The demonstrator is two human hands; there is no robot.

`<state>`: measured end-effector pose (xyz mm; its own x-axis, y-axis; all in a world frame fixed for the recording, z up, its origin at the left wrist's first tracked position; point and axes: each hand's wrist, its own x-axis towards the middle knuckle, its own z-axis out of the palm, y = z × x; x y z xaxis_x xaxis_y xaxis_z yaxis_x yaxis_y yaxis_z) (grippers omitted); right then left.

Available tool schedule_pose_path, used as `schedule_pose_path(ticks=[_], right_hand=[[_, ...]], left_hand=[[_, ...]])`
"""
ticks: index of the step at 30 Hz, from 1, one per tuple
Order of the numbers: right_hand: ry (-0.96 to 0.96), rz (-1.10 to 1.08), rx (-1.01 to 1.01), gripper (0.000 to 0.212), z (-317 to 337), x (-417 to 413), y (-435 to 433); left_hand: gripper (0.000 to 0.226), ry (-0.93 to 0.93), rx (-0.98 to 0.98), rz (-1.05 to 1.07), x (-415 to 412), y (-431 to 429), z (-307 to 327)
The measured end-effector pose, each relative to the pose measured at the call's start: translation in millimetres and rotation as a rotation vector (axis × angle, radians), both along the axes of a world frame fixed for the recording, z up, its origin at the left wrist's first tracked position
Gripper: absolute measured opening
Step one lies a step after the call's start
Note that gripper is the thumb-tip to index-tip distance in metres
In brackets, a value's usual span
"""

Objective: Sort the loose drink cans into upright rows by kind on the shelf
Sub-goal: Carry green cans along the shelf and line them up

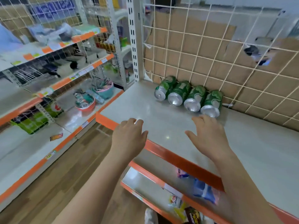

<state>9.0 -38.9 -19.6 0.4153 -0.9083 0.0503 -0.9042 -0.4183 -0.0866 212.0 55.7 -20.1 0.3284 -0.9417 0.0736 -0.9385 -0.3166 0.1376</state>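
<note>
The shelf point(158, 117) is carrying four green drink cans, all lying on their sides in one row at the back, with their silver ends facing forward. The leftmost can point(165, 87) is lying nearest the upright post point(135, 38). The second can point(179, 92), the third can point(195, 98) and the rightmost can point(212, 102) are following it in order, each touching its neighbour. None is standing upright. The row is resting against the wire grid point(202, 50) at the back of the shelf, with cardboard point(213, 34) sitting behind the grid.

The left hand point(129, 136) is hovering over the front left corner of the shelf, just above the orange edge strip point(178, 159). Its fingers are bending loosely downward, so the grip is slack and holding nothing that can be seen. The right hand point(208, 136) is reaching over the shelf with fingers spread and straight. Its grip is apart and empty, its fingertips near the rightmost can but not touching it.

Below, a lower shelf point(142, 178) is holding loose packets, among them a blue packet point(203, 190), too blurred to read. To the left, a neighbouring shelving unit point(21, 109) is holding mixed goods over a wooden floor point(64, 175).
</note>
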Motion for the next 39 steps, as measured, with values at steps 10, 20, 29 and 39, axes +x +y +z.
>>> schedule_pose_path(ticks=[10, 20, 29, 39], right_hand=[[-0.083, -0.191, -0.02, 0.043, 7, 31, -52], [-0.05, -0.494, -0.049, 0.042, 4, 37, -89], [-0.041, -0.563, 0.05, 0.049, 9, 20, -133], [-0.231, -0.639, 0.192, 0.049, -2, 16, -166]], left_hand=[[0.045, -0.035, 0.057, -0.124, 65, -116, 8], [0.037, -0.058, 0.027, -0.426, 78, -227, 12], [0.035, 0.089, 0.027, -0.464, 65, -278, -2], [0.059, 0.272, 0.175, -0.458, 52, -280, 0]])
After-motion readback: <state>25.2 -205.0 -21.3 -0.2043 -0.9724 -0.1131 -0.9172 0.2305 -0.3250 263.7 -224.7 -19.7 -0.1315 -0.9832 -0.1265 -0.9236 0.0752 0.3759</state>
